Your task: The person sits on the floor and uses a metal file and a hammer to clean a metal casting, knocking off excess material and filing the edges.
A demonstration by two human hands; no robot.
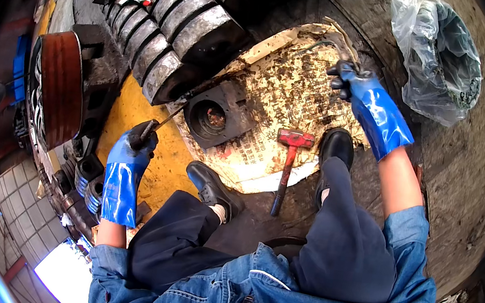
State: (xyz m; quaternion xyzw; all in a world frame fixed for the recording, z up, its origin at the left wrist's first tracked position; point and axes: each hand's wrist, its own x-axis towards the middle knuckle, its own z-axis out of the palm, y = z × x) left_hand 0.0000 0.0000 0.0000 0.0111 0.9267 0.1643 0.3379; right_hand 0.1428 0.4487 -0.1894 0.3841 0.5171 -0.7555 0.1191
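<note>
My left hand (138, 141), in a blue rubber glove with blackened fingers, is closed round a tool with a dark handle and thin shaft (170, 117). The shaft points up and right toward a square dark metal block (237, 115) with a round hole. Reddish-brown bits lie inside the hole. My right hand (351, 83), gloved the same way, hovers over the far right of the stained cardboard (287, 97). Its fingers are loosely bent and apart, with nothing visible in them. Between my feet lies a red-headed sledgehammer (295, 138), its handle toward me.
Rows of heavy, ribbed metal blocks (200, 24) stand at the far left. A clear plastic bag (438, 60) sits open on the brown floor (461, 176) at the far right. Left of the yellow floor patch (115, 137) is a rust-brown curved metal piece (61, 86).
</note>
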